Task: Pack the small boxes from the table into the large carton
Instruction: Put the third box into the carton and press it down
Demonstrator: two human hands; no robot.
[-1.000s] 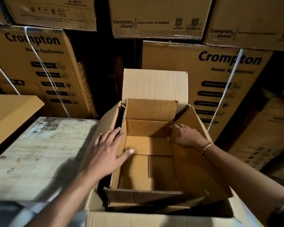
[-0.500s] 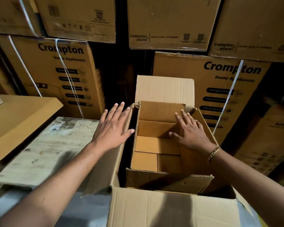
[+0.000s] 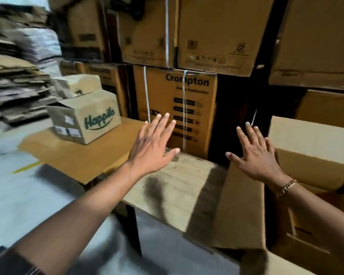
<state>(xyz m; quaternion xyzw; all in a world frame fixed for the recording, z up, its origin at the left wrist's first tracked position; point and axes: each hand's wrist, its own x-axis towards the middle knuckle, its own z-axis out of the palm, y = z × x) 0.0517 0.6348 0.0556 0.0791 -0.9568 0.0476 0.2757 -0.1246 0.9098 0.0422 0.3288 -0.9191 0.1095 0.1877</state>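
Note:
The large open carton (image 3: pixel 244 207) stands at the right, its left flap hanging down and its inside mostly cut off by the frame edge. A small brown box marked "Happilo" (image 3: pixel 83 118) sits at the far left on a cardboard sheet, with another small box (image 3: pixel 77 85) stacked behind it. My left hand (image 3: pixel 153 145) hovers flat with spread fingers above the wooden table (image 3: pixel 175 187), holding nothing. My right hand (image 3: pixel 256 153) is spread too, above the carton's left wall, and is empty.
Tall stacks of "Crompton" cartons (image 3: pixel 177 104) form a wall right behind the table. A cardboard sheet (image 3: pixel 77 153) covers the table's left part. Flattened cardboard (image 3: pixel 14 90) is piled at the far left. Grey floor (image 3: pixel 18 195) shows at the lower left.
Both hands have left the carton and swung left over the table. The view has turned left, bringing the small boxes into sight and pushing the carton to the right edge.

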